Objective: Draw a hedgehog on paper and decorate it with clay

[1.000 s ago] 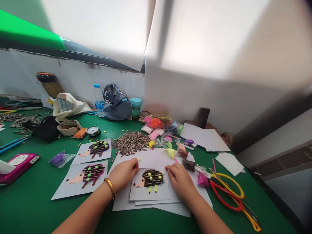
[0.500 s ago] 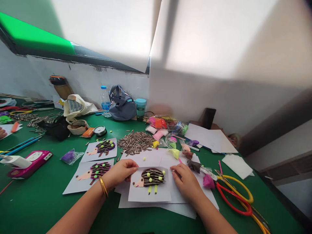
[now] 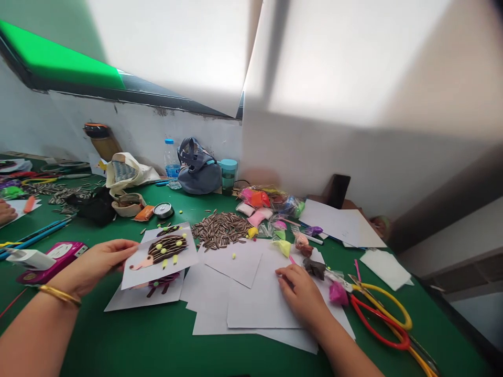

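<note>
My left hand point(image 3: 108, 262) pinches the left edge of a white hedgehog card point(image 3: 184, 255), whose body is made of sunflower seeds with light green dots and a pink face. The card is raised and tilted over two other hedgehog cards, which it partly covers; the lower card point(image 3: 118, 300) shows below it. My right hand point(image 3: 301, 288) rests with fingers spread on the white paper sheets point(image 3: 255, 309), holding nothing. A small folded sheet point(image 3: 239, 264) with a tiny green ball point(image 3: 234, 256) lies left of it.
Sunflower seeds point(image 3: 220, 230) are piled behind the papers. Bagged coloured clay point(image 3: 271, 199) is at the back, with red and yellow scissors point(image 3: 379, 319) at right. A pink device point(image 3: 55, 262) sits at left, near another person's hand point(image 3: 7, 212). A blue bag point(image 3: 199, 175) stands by the wall.
The hedgehog card has left the paper stack and moved left in my left hand, over the other two cards. My right hand has stayed almost still.
</note>
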### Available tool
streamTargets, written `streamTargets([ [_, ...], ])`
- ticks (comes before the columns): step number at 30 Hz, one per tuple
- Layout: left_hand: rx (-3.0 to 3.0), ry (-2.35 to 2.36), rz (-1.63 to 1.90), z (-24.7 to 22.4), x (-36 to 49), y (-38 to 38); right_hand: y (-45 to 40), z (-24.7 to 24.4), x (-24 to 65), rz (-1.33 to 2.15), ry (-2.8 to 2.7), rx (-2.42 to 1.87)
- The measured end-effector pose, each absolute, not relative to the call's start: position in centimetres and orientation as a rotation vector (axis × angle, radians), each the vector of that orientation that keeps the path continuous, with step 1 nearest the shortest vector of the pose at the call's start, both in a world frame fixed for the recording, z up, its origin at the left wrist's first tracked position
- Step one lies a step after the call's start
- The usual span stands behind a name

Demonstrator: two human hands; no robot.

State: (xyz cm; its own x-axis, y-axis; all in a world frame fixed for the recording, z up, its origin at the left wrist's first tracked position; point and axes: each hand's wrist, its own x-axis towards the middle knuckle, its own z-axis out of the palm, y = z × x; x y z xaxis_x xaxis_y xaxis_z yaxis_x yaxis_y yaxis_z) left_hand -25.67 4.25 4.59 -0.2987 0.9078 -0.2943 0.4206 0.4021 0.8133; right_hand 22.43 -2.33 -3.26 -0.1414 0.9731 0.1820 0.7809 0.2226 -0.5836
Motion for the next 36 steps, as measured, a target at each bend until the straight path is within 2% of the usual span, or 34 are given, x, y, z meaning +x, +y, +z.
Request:
streamTargets([
  [3, 1.096, 1.797, 0.708, 3.2, -28.3, 4.5, -2.4, -3.3, 22.4, 0.488, -1.98, -1.609],
  [8, 1.427, 2.065, 0.384, 3.3, -29.1, 5.2, -2.4, -3.2, 22.4, 0.492, -1.973, -1.616],
  [11, 1.704, 2.347, 0.131, 5.2, -26.7, 5.1, -2.3, -3.0, 22.3, 0.492, -1.973, -1.611],
  [14, 1.941, 2.488, 0.204, 6.2, -21.3, 4.3, -2.3, -3.0, 22.3, 0.492, -1.981, -1.606],
  [17, 2.374, 2.029, 0.254, 5.3, -14.0, 3.1, -2.3, -2.9, 22.2, 0.495, -1.989, -1.61],
  [20, 2.713, 1.445, 0.127, 3.4, -7.8, 2.1, -2.3, -2.7, 22.2, 0.493, -1.976, -1.621],
  [26, 2.904, 1.262, -0.057, 1.0, -3.7, 1.8, -2.4, -2.7, 22.1, 0.496, -1.981, -1.626],
  [29, 2.897, 1.334, 0.031, 1.2, -3.7, 2.1, -2.3, -2.7, 22.0, 0.491, -1.988, -1.624],
  [33, 2.702, 1.516, 0.356, 2.4, -3.2, 2.1, -2.3, -2.3, 21.9, 0.491, -1.993, -1.622],
  [36, 2.666, 1.473, 0.449, 2.5, -2.3, 1.2, -2.3, -2.4, 21.9, 0.504, -1.975, -1.606],
])
